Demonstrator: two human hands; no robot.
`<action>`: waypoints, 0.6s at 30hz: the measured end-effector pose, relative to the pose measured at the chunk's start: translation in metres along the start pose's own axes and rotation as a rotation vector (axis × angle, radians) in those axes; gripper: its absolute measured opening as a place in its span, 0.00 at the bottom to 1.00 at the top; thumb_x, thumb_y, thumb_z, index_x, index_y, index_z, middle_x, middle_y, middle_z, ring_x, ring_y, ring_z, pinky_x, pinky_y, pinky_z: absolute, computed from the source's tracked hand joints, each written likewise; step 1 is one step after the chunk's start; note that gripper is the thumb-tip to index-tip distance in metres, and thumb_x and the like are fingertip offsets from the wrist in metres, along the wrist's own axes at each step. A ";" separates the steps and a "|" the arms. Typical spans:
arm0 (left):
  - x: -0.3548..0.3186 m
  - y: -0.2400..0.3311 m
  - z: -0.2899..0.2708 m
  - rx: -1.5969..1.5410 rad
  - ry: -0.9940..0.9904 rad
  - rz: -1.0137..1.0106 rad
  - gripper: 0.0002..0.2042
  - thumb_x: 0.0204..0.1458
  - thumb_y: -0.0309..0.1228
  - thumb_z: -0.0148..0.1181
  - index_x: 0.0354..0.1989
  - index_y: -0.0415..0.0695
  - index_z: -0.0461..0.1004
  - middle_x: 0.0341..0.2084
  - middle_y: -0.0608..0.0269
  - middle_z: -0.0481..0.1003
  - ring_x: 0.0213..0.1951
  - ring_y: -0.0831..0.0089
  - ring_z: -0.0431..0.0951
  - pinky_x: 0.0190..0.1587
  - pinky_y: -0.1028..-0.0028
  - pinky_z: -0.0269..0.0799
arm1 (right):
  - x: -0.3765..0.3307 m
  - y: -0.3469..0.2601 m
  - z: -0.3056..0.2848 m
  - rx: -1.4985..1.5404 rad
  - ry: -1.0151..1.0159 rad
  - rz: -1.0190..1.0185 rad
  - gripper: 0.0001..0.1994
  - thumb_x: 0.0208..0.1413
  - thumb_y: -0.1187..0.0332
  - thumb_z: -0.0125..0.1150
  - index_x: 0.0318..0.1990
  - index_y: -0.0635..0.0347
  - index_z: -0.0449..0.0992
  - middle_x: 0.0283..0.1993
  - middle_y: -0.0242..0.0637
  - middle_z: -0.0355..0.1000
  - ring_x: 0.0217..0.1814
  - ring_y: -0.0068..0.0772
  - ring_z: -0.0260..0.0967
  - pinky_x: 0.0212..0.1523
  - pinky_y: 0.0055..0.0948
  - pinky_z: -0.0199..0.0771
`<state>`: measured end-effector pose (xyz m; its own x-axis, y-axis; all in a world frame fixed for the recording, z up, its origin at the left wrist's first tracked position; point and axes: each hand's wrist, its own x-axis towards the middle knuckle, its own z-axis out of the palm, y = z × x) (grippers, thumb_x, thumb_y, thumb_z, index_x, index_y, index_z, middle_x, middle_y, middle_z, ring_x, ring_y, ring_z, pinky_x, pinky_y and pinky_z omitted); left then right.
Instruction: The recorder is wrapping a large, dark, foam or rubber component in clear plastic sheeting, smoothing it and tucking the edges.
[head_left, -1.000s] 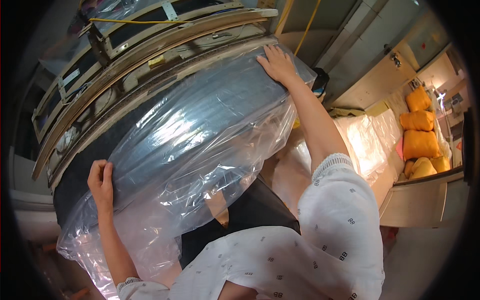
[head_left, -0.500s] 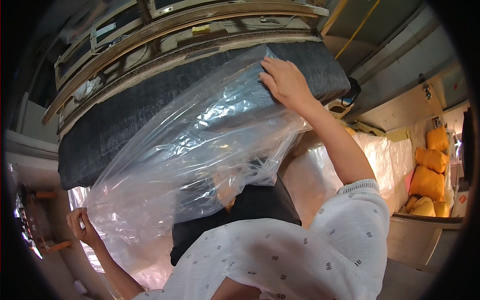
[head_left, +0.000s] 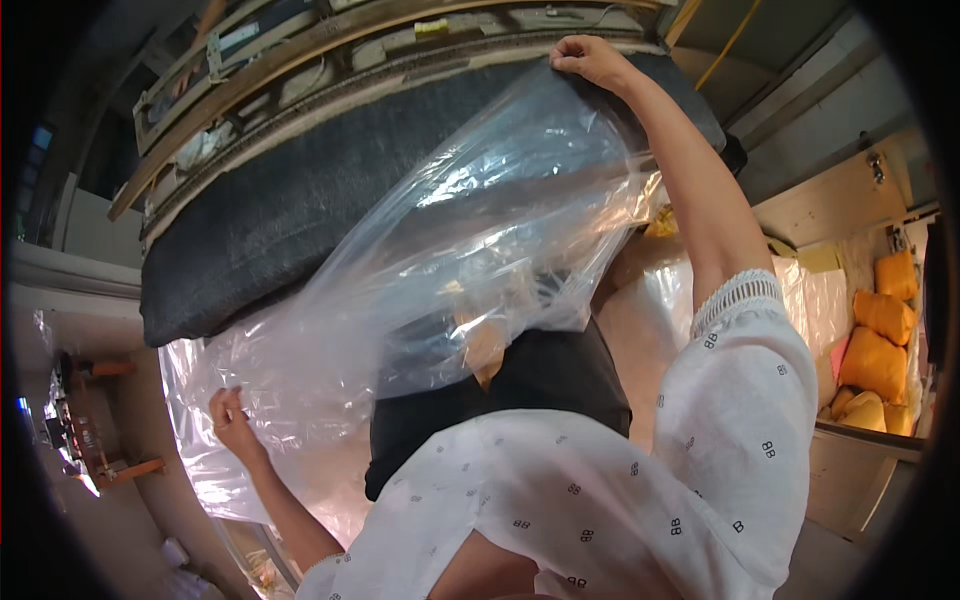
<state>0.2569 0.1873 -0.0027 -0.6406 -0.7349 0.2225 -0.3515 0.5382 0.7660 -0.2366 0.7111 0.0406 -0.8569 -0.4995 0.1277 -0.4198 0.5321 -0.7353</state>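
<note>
A large clear plastic sheet [head_left: 480,190] stretches slantwise across the dark padded surface [head_left: 270,200] before me, down toward my lap. My right hand [head_left: 595,65] is raised at the far side, pinching the sheet's upper corner near the pad's far edge. Lower left, my left hand [head_left: 234,425] is over the sheet's loose near part, with its fingers curled together. Whether plastic is caught between those fingers is not plain. Through the sheet, my dark trousers [head_left: 500,375] and a tan patch [head_left: 483,350] show.
A wooden-edged metal frame [head_left: 250,85] runs along the pad's far side. Stacked orange bundles [head_left: 880,340] stand at the right, beside more plastic-covered material [head_left: 810,300]. At the left is a rack with wooden bars [head_left: 110,420].
My right hand has moved farther away and up, going from resting on the sheet to pinching its corner. My left hand has come inward from the sheet's left corner. The view has shifted slightly.
</note>
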 end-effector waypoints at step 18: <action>0.279 0.063 0.146 -0.164 0.125 0.167 0.15 0.48 0.40 0.58 0.35 0.39 0.76 0.27 0.69 0.74 0.30 0.82 0.69 0.36 0.82 0.63 | 0.002 0.024 0.020 -0.156 0.926 0.086 0.08 0.47 0.66 0.57 0.30 0.61 0.72 0.29 0.39 0.70 0.32 0.37 0.68 0.37 0.31 0.65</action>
<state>-0.0437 0.0760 0.0199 -0.5873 -0.6926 0.4188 -0.1260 0.5894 0.7980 -0.2428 0.7092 0.0103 -0.7554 0.2526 0.6047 -0.3220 0.6607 -0.6781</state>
